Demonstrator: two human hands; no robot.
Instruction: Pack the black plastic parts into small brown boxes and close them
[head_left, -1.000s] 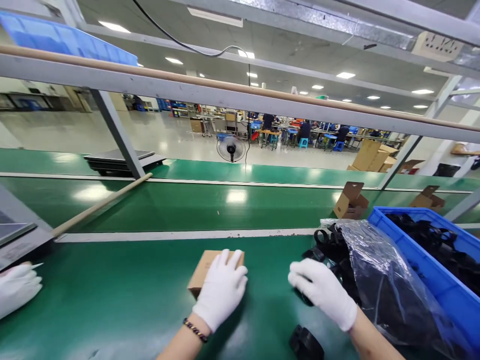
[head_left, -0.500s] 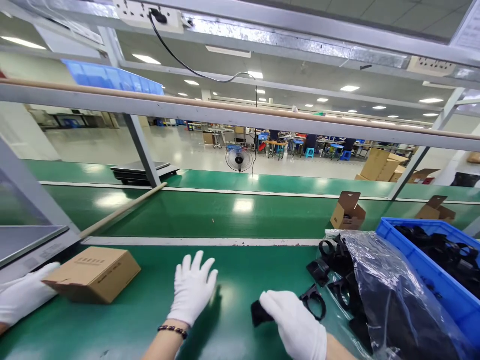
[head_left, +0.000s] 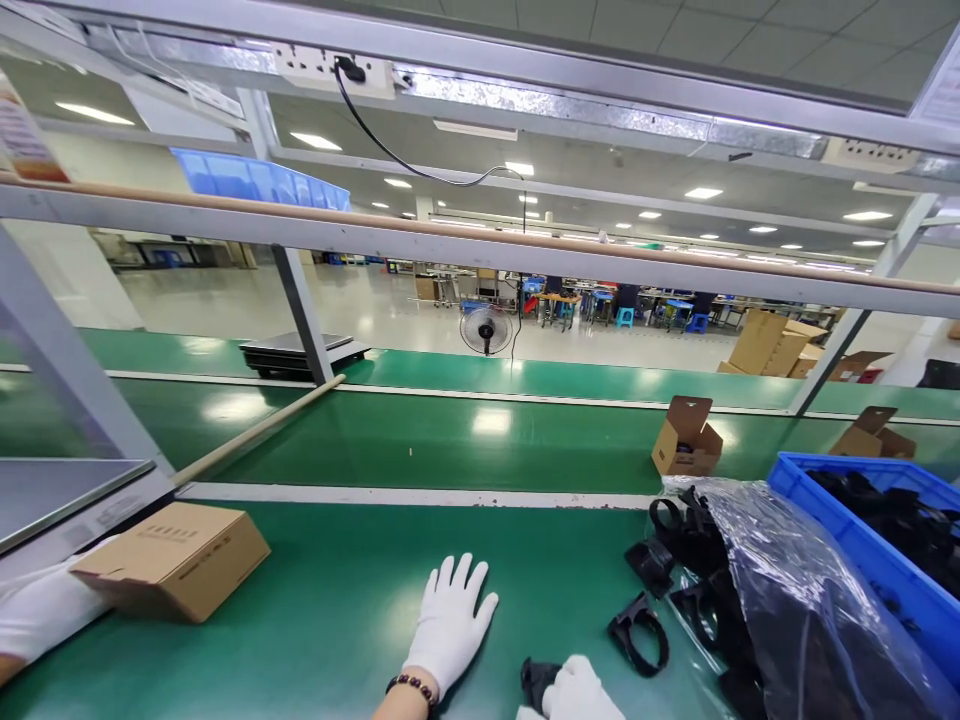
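Observation:
My left hand (head_left: 451, 622), in a white glove with a beaded bracelet at the wrist, is spread over the green work surface (head_left: 322, 600), holding nothing. At the bottom edge, partly cut off, my gloved right hand (head_left: 577, 692) is closed on a black part (head_left: 537, 680). Just right of it lies a black ring-shaped part (head_left: 639, 634). Beyond that, more black parts (head_left: 679, 530) lie beside and inside a clear plastic bag (head_left: 795, 580).
At the left, another person's gloved hand (head_left: 52, 605) is at a brown box (head_left: 176, 560). A blue bin (head_left: 862, 545) of black parts stands at the right. An open carton (head_left: 686, 440) is on the conveyor (head_left: 420, 440), behind a white strip.
My left hand has moved right, its fingers still spread. My right hand has moved down toward the bottom edge with the black part. The view has shifted slightly.

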